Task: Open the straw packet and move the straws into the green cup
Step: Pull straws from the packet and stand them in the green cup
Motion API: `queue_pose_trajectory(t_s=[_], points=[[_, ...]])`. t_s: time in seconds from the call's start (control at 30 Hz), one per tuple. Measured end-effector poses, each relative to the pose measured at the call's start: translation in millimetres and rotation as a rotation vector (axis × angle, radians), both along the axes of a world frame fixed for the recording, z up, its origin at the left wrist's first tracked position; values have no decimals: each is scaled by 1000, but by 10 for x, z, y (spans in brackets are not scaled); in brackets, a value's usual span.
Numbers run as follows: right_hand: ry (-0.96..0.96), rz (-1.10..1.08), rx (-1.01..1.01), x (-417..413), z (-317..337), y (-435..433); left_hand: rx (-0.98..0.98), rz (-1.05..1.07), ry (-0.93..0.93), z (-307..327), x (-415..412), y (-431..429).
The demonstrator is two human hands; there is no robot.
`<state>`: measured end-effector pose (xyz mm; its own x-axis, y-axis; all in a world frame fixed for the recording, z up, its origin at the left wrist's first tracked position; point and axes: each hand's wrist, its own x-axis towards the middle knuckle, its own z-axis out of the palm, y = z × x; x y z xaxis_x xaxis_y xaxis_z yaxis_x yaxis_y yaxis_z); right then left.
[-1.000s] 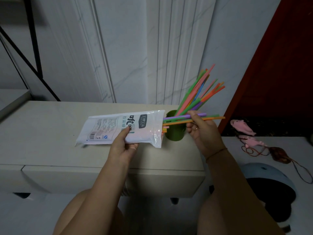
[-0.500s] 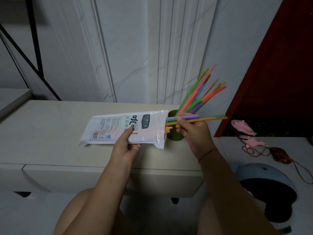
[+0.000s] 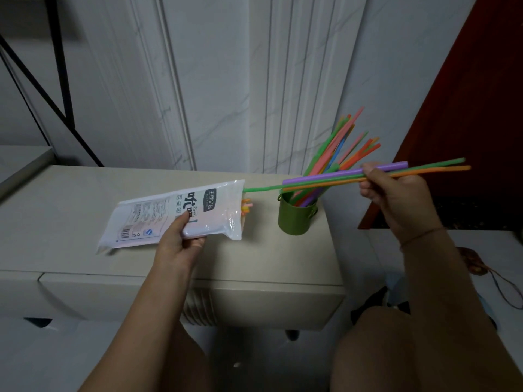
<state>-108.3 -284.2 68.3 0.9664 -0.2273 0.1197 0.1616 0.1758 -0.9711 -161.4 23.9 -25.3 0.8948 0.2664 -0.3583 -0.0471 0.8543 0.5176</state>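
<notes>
The left hand (image 3: 181, 244) is gripping the straw packet (image 3: 175, 216) by its lower edge above the cabinet top (image 3: 56, 210), the packet's long axis running left to right with the open mouth facing right and tilted slightly up, toward the green cup (image 3: 294, 219). The right hand (image 3: 393, 190) is pinching a purple, a green and an orange straw (image 3: 325, 181), lying nearly level above the cup's rim, far ends pointing right. More straws are leaning up-right in the cup.
</notes>
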Motion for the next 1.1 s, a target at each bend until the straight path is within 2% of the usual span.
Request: queue_pose_trajectory(t_s=[0.03,0.1,0.13,0.2,0.3,0.37,0.4,0.47,0.67,0.77,1.1], points=[[-6,-4,-18,-4,39,-33,41,-5,-16,10,-52,-6],[-25,-13,-51,-21,120,-85,-23,-5,-23,31,89,15],[-37,-23,-66,-29,160,-109,-119,75,23,19,169,33],[-56,-37,-88,-47,238,-159,-125,104,62,62,177,18],[-85,-61,-120,-68,336,-247,-68,12,-2,41,-33,-38],[-95,-77,-149,-90,409,-303,-158,10,-53,26,5,-27],[-99,-82,-161,-103,447,-326,-148,17,-41,28,59,-21],[-114,-94,-191,-121,515,-376,-269,90,67,41,207,26],[-158,-121,-393,-119,719,-490,-260,88,75,21,241,-3],[-174,-109,-466,-75,791,-470,-277,67,20,38,244,-23],[-89,11,-627,245,614,-61,-216,65,70,62,273,-38]])
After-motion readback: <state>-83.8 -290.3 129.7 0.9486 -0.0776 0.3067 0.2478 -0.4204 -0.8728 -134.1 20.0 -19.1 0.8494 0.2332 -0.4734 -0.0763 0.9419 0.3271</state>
